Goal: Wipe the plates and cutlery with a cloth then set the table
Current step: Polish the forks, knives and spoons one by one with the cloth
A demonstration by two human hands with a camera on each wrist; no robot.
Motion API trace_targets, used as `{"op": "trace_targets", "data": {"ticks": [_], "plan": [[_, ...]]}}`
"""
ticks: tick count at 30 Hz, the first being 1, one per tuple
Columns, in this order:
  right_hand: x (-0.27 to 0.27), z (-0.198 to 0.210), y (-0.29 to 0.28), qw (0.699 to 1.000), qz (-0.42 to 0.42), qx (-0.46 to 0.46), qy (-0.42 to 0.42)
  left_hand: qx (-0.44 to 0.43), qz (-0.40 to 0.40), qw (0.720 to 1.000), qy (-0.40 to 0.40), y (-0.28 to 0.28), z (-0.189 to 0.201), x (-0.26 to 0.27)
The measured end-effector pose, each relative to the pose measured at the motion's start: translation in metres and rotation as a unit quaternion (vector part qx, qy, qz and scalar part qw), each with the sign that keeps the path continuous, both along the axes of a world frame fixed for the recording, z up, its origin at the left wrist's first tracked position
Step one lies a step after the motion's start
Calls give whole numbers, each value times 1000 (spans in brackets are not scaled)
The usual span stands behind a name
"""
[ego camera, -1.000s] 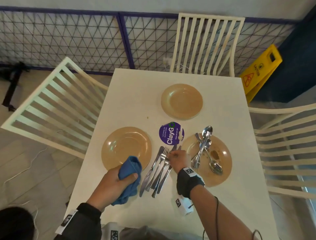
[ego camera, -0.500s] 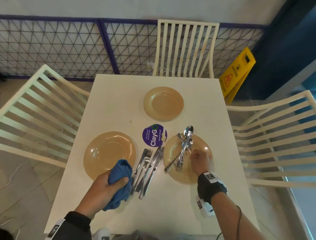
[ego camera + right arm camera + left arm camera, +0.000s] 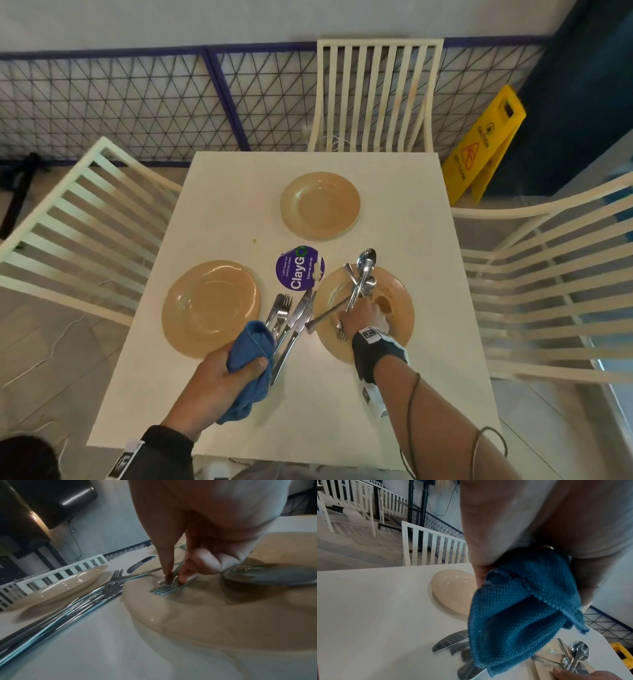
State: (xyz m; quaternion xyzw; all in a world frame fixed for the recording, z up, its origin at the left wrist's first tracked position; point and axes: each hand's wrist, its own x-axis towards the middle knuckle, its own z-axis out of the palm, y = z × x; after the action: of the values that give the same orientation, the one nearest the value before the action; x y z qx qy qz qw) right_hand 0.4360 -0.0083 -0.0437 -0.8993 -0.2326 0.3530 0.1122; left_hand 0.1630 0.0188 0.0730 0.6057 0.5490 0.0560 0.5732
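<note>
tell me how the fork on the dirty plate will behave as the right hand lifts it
The fork looks like thin polished metal, so probably stiff, light and slippery. It lies tangled with the spoons, so lifting may drag or clatter them. The right hand pinches it near the tines, so the handle may swing.

White slatted chairs (image 3: 375, 92) ring a white table (image 3: 219, 212) before a wire-mesh fence (image 3: 137, 106); a yellow caution sign (image 3: 483, 144) stands on the floor.

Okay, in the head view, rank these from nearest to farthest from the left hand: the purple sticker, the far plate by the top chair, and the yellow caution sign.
From the left hand:
1. Purple sticker, table centre, up and right.
2. Far plate, at the table's far end.
3. Yellow caution sign, on the floor beyond the far right corner.
</note>
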Motion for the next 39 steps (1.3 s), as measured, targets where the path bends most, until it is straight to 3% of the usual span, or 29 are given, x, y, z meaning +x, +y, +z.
{"op": "trace_targets", "data": {"ticks": [10,16,19,23,27,31,35,37,39], "plan": [[14,-9,-12,995,-15,-8,101,7,47,999,-8,-26,3,24],[17,-17,-27,977,-30,48,208,-7,35,999,-26,-34,4,46],[17,-6,-36,930,-119,103,332,-9,28,999,-19,-36,3,55],[17,10,-52,828,-206,138,504,-4,34,999,-25,-38,4,69],[22,30,-69,793,-199,182,546,-32,79,993,-79,-31,4,84],[28,58,-86,795,-143,222,546,-78,157,969,-174,-16,7,112],[27,90,-103,831,-39,258,491,-130,192,944,-235,-2,19,153],[25,105,-111,848,6,262,461,-102,179,950,-235,-3,21,171],[23,120,-121,858,36,263,440,-20,166,964,-208,-7,25,186]]}}
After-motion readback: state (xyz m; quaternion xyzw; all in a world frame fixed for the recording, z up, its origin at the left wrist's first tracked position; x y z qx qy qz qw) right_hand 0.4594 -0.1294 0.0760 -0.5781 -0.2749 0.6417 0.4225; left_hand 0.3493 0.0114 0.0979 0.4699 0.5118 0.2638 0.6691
